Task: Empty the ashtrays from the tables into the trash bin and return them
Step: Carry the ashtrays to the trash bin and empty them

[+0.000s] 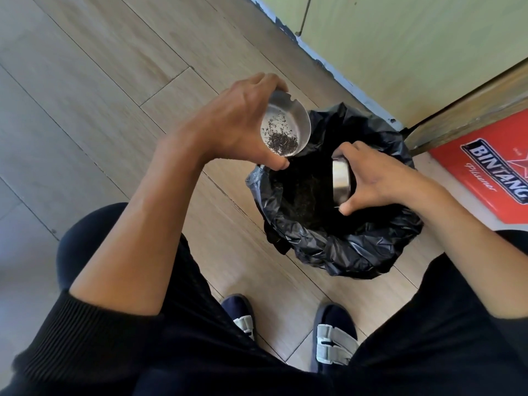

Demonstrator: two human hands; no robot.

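At the bottom of the view, two dark shoes with pale straps are planted on the wood-plank floor, framed by black trousers and pushed-up black sleeves. Just ahead of the shoes a trash bin is seen, lined with a crumpled black plastic bag whose rim is folded outward; dark ash-like debris is visible inside it. Over the bin's right side, the right hand is clenched around a steel ashtray, which is turned on its edge so that only its shiny outer wall is shown, the thumb being pressed at its lower rim and the fingers at its upper rim; its inside cannot be seen. Above the bin's left rim, the left hand is closed around a second steel ashtray, gripped at its rim between thumb and fingers and tilted with its opening toward the camera and the bin. Dark ash and crumbs are gathered at its lower inner edge, and a notch is visible on its upper rim. To the right of the bin a red Bintang Pilsener crate is set on the floor beside a wooden frame. Beyond the bin, a pale green wall with a chipped blue skirting strip is met by the floor
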